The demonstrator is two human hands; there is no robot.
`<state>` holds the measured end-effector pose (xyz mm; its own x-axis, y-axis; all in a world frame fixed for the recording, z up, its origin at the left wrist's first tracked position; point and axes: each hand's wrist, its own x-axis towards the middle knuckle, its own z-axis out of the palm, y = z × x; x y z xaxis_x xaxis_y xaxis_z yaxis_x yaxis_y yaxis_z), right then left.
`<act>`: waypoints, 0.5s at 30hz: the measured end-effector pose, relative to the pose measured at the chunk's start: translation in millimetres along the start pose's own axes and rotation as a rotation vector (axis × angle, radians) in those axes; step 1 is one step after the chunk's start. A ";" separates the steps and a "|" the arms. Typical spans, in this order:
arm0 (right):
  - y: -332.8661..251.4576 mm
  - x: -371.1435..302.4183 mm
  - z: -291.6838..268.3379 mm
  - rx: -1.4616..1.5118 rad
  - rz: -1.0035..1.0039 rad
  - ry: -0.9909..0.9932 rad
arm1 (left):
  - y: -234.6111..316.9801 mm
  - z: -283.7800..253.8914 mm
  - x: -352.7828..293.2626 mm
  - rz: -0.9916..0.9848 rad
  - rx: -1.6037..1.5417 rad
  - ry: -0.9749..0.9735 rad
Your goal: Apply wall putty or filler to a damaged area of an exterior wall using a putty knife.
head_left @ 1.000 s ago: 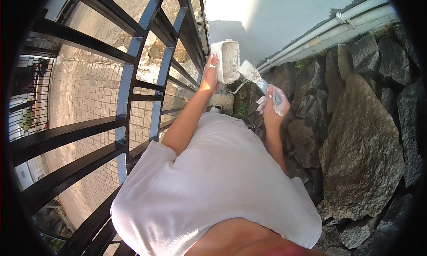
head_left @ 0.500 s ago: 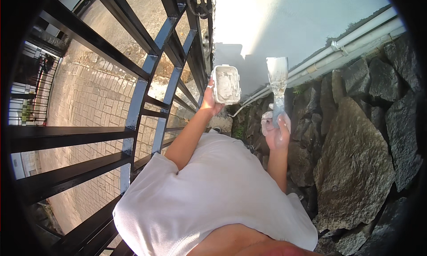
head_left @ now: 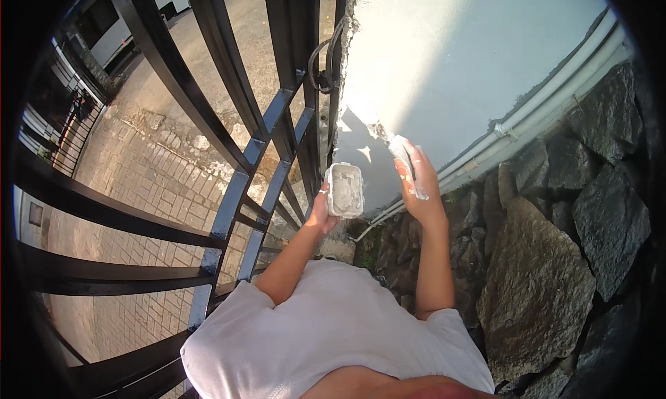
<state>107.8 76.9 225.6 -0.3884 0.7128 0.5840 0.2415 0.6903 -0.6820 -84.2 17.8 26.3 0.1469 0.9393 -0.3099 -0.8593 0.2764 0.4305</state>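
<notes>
My left hand (head_left: 321, 211) grips the side of a small white plastic tub (head_left: 345, 215), its open top facing up. Pale putty (head_left: 347, 189) is smeared over the inside. My right hand (head_left: 424, 185), spotted with white, is closed round a putty knife (head_left: 401, 151) coated in the same stuff. The knife is turned nearly edge-on and its tip is at the pale wall (head_left: 513, 66), close to the wall's rough left edge; whether it presses on the surface is hard to tell. Shadows of hand and tool fall on the wall beside it.
Black metal fence bars (head_left: 232, 205) rise close on my left, with a paved lane (head_left: 156, 211) beyond. White pipes (head_left: 513, 132) run along the wall's foot. A rough stone wall (head_left: 534, 277) lies at my right. A dark cable loop (head_left: 319, 66) hangs by the wall edge.
My right hand has swung up and forward to the wall, turning the putty knife from flat-on to edge-on. The tub sits lower in view, and the view itself has shifted.
</notes>
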 end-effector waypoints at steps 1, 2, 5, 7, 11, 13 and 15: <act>-8.9 16.5 -6.4 -0.200 -0.069 0.006 | 1.0 3.9 -1.8 0.026 0.011 0.000; -16.0 31.5 -12.1 -0.400 -0.136 0.014 | 0.8 3.5 -0.1 0.032 0.017 -0.011; -29.2 69.5 -25.1 -0.513 -0.247 0.135 | -1.2 3.5 2.1 0.060 0.045 -0.035; -38.7 88.0 -34.9 -0.565 -0.321 0.179 | 0.0 2.0 3.2 0.053 0.031 -0.078; -49.8 111.3 -51.8 -0.741 -0.375 0.206 | 1.7 -2.2 5.7 0.045 0.024 -0.096; -49.6 115.6 -54.4 -0.771 -0.387 0.195 | 2.5 -3.2 8.5 0.045 0.034 -0.083; -49.3 120.6 -54.7 -0.796 -0.395 0.181 | 2.5 -3.2 9.2 0.040 0.022 -0.095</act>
<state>97.7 135.6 353.7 -0.4442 0.3686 0.8166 0.6901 0.7220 0.0495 -86.6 26.6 21.8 0.1594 0.9645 -0.2107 -0.8548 0.2416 0.4593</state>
